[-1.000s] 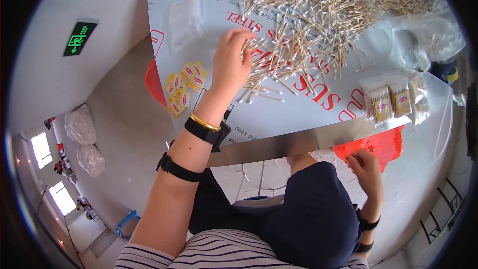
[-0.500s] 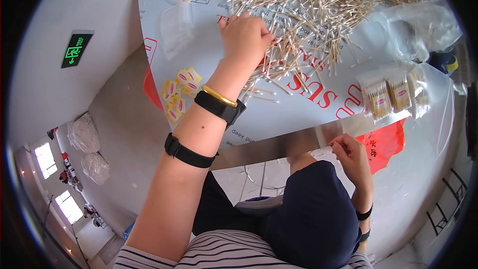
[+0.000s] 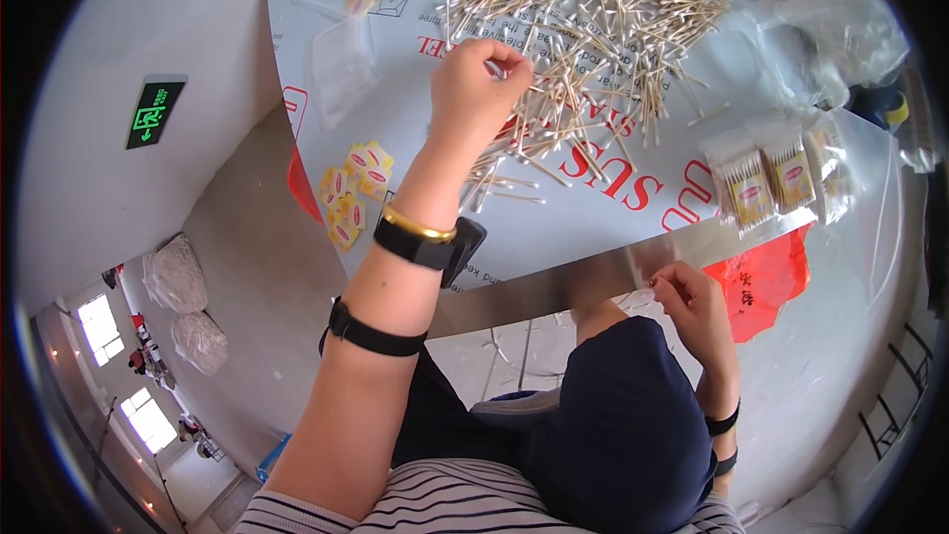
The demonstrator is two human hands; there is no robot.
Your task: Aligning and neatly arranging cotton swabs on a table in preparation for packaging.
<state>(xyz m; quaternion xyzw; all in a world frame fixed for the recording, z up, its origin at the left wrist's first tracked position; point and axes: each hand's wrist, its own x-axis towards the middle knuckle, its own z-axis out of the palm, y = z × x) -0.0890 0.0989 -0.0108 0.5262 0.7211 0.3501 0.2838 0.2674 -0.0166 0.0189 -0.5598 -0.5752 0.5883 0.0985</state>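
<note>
Loose cotton swabs (image 3: 593,0), with white tips and pale sticks, lie in a wide heap across the far side of the table. My left hand (image 3: 474,89) is over the heap's near left fringe, thumb and forefinger pinched together. Whatever sits between those fingertips is too small or hidden to make out. Just beyond the near table edge, my right hand (image 3: 697,311) hangs low with its fingers curled in. Its grip is partly hidden, so any content cannot be seen. Small yellow-and-white cards (image 3: 356,188) with a red oval lie scattered to the left of my left forearm.
Filled clear packets of swabs (image 3: 756,183) stand at the table's right corner. Behind them is crumpled clear plastic (image 3: 830,44). Clear empty-looking bags (image 3: 341,64) lie at left on the printed film (image 3: 395,119). A red sheet (image 3: 766,282) hangs past the near right edge.
My left hand has drawn slightly left and nearer, off the swabs, and its thumb and forefinger now form a pinch. My right hand has stayed nearly in place.
</note>
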